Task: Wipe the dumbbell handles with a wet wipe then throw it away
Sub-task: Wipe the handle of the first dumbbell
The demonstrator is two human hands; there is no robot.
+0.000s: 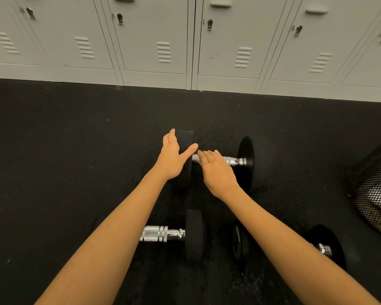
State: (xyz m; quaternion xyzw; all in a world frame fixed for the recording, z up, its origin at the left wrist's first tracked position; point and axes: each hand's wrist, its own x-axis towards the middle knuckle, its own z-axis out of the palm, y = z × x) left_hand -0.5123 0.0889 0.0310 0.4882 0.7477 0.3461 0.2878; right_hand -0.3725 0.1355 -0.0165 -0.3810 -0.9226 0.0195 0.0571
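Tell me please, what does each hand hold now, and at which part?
The left hand rests on the far dumbbell's left weight head, steadying it. The right hand presses a white wipe onto the chrome handle; its grip is hidden.

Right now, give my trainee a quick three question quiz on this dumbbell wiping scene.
1. True or false: the left hand rests on the far dumbbell's left weight.
2. Which hand covers the far dumbbell's handle? A) left B) right hand C) neither
3. Fill in: the black mesh bin stands at the ___ edge of the view.

Key: 1 true; 2 B, with a bit of white wipe showing under its fingertips; 3 right.
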